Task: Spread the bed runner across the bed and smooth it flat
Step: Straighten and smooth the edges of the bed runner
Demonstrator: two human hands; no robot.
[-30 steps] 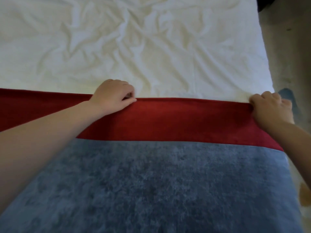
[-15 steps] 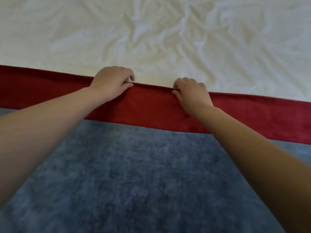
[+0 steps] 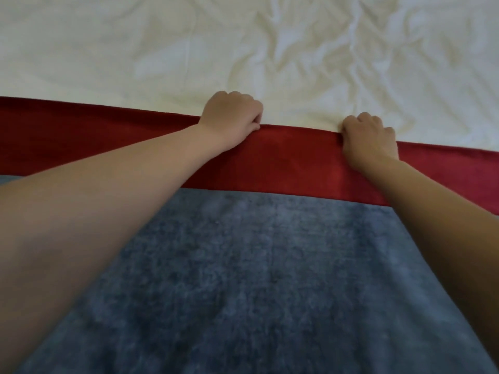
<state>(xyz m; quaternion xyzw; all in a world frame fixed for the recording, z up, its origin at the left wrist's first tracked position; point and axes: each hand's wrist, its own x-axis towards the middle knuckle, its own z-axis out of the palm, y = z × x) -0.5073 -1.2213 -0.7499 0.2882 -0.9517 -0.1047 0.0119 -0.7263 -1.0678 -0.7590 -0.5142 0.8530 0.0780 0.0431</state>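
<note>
The bed runner point(image 3: 270, 265) lies across the bed below me, blue-grey plush with a red band point(image 3: 297, 160) along its far edge. My left hand point(image 3: 232, 117) grips that red edge near the middle, fingers curled over it. A little to the right, my right hand point(image 3: 370, 139) pinches the same edge with curled fingers. Both forearms stretch out over the runner. The runner's left and right ends run out of view.
Beyond the red edge spreads the wrinkled white bed sheet point(image 3: 189, 49), which fills the top of the view. No bed edge or floor shows.
One second ago my right hand held the runner's edge at the bed's right side; it has come in beside my left hand. The view has shifted left along the bed since then.
</note>
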